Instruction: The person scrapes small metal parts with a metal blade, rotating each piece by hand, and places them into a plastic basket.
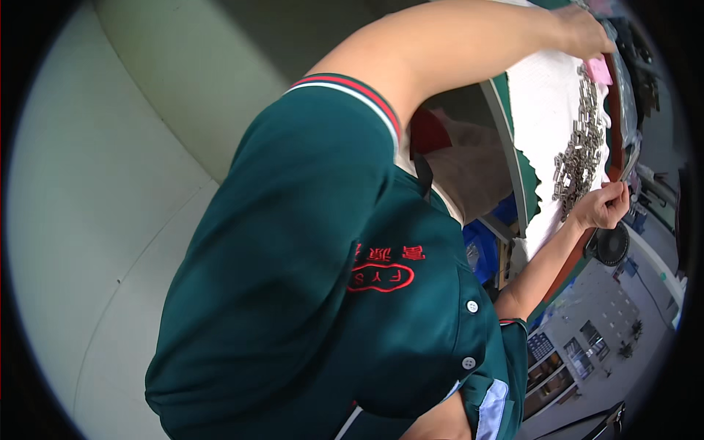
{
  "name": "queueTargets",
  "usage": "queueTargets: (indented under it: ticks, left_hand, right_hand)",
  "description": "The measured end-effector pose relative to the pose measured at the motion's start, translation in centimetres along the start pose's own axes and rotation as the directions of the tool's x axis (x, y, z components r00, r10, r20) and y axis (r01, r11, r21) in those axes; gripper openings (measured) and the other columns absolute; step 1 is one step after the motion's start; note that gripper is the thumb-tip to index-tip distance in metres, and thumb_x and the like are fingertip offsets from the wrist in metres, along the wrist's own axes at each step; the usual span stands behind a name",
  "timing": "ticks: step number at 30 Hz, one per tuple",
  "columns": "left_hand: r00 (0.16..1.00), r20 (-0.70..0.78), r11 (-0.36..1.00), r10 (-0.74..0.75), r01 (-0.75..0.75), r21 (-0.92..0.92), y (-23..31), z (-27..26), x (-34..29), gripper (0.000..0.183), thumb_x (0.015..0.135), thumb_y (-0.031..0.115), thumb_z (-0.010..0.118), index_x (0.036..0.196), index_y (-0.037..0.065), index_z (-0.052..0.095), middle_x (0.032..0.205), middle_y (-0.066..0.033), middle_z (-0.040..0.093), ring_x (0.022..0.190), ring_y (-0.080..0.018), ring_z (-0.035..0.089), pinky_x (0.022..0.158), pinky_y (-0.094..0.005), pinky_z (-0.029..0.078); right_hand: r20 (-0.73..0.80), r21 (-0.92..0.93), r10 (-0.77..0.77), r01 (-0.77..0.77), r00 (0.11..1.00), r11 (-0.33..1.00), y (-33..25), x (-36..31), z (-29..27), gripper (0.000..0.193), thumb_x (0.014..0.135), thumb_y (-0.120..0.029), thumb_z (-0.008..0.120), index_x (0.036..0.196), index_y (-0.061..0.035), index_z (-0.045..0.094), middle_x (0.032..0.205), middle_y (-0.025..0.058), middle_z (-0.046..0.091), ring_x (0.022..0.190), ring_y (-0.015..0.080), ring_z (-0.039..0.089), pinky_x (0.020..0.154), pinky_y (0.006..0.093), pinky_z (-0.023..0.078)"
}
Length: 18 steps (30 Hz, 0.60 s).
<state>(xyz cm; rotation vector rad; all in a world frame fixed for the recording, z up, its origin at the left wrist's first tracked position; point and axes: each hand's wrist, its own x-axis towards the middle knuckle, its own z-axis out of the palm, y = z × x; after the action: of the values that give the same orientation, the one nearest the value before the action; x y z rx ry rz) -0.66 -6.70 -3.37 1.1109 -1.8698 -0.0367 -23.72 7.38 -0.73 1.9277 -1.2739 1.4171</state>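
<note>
My left hand (587,33) reaches out, arm bent, its grip unclear to me; my right hand (605,205) curls into a narrow pinch, contents too small to tell. Metal links (583,147) lie between them. Behind both grips, red lettering (381,277) marks my green shirt (293,242).

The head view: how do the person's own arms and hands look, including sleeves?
The left sleeve is short and dark green, its hem banded red and white; the right sleeve matches. Below, the left arm and right arm are bare. The left hand and right hand wear no gloves.
</note>
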Motion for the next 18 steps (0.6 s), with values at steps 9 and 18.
queueTargets:
  ticks: [9,18]
  left_hand:
    - [0.999,0.022,0.999,0.032,-0.031,-0.031,-1.4,0.8,1.2,0.026,0.081,0.029,0.05,0.105,0.024,0.057,0.099,-0.0023,0.061,0.095,-0.0257,0.057,0.077,-0.0414,0.046]
    - [0.994,0.066,0.996,0.084,-0.083,-0.013,-0.4,-0.9,-0.2,0.024,0.081,0.026,0.05,0.103,0.023,0.058,0.094,-0.0035,0.062,0.093,-0.0258,0.058,0.076,-0.0399,0.047]
  right_hand:
    - [-0.031,-0.038,-0.084,0.082,0.996,0.996,2.3,0.8,1.5,0.011,0.081,-0.003,0.055,0.078,0.0069,0.058,0.054,0.0086,0.057,0.043,0.0144,0.052,0.043,0.0233,0.044]
    - [-0.025,-0.087,-0.065,0.063,0.998,0.994,3.2,0.9,-0.2,0.016,0.082,-0.009,0.057,0.08,0.0069,0.058,0.053,0.0067,0.057,0.046,0.0126,0.052,0.043,0.0208,0.042]
